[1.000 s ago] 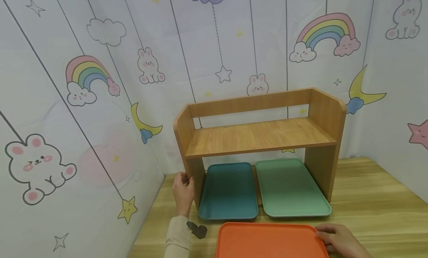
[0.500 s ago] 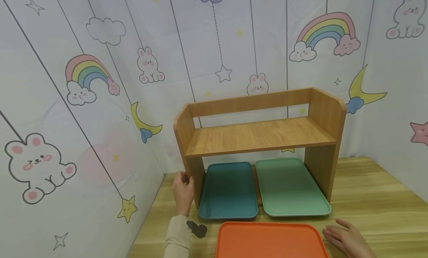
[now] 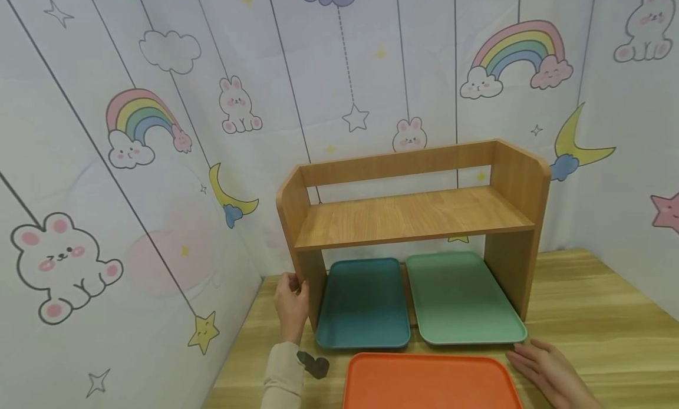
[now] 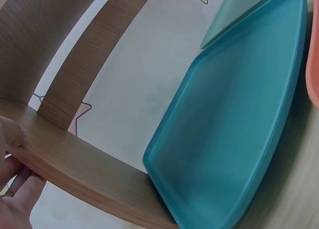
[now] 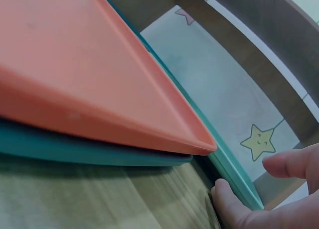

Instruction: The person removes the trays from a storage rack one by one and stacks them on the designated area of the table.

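My left hand (image 3: 292, 306) grips the left side panel of a wooden shelf (image 3: 414, 214); in the left wrist view its thumb and fingers (image 4: 30, 191) lie on opposite faces of the board. On the shelf's lower level, a teal tray (image 3: 363, 303) lies at the left beside a mint-green tray (image 3: 467, 297). In front of them is an orange tray (image 3: 429, 382), cut off by the head view's lower edge. My right hand (image 3: 551, 370) is held with fingers extended near the mint tray's front right corner, and a fingertip is right at that tray's rim in the right wrist view.
Beneath the orange tray, the right wrist view shows another teal tray (image 5: 99, 151). The wood-patterned table (image 3: 594, 303) extends to the right of the shelf. A printed cloth wall (image 3: 159, 232) stands close at the left and behind.
My right hand has let go of the orange tray's right edge, moved off to the right, then come forward to the mint tray's corner. My left hand has stayed on the shelf panel.
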Tool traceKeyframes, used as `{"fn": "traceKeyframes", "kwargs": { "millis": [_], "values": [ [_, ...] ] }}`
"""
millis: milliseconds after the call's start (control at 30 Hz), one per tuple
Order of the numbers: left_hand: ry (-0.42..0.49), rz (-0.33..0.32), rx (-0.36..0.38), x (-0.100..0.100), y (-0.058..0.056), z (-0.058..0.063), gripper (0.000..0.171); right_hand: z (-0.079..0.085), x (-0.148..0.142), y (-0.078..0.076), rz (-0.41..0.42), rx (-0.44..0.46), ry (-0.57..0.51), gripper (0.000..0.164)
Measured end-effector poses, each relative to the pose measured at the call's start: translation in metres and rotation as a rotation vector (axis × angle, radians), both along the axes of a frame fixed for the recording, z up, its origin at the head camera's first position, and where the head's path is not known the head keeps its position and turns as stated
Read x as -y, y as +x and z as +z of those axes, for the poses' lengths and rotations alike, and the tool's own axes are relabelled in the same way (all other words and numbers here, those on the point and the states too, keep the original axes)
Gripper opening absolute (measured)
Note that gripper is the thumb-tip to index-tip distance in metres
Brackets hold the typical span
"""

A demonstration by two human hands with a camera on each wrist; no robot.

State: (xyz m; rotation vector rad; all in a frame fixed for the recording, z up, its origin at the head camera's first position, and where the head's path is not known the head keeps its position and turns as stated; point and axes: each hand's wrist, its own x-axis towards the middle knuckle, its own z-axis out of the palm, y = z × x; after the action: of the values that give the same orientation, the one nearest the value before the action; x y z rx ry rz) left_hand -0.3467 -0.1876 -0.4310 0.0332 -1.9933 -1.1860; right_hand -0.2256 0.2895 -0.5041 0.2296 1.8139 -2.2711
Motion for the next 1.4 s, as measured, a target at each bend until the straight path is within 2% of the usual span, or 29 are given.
{"fn": "traceKeyframes", "kwargs": {
  "millis": [333, 700, 1400],
  "values": [
    [0.007, 0.004, -0.004, 0.0, 0.0, 0.001, 0.011, 0.0, -0.003, -0.011, 0.035, -0.012, -0.049, 0.082],
    [-0.009, 0.009, -0.014, -0.001, 0.001, 0.0, 0.012, -0.003, -0.004, -0.022, 0.004, -0.006, -0.103, 0.086],
    [0.004, 0.001, -0.004, -0.001, 0.002, 0.001, 0.012, 0.0, -0.004, -0.028, -0.023, -0.002, -0.226, 0.078]
  ]
}}
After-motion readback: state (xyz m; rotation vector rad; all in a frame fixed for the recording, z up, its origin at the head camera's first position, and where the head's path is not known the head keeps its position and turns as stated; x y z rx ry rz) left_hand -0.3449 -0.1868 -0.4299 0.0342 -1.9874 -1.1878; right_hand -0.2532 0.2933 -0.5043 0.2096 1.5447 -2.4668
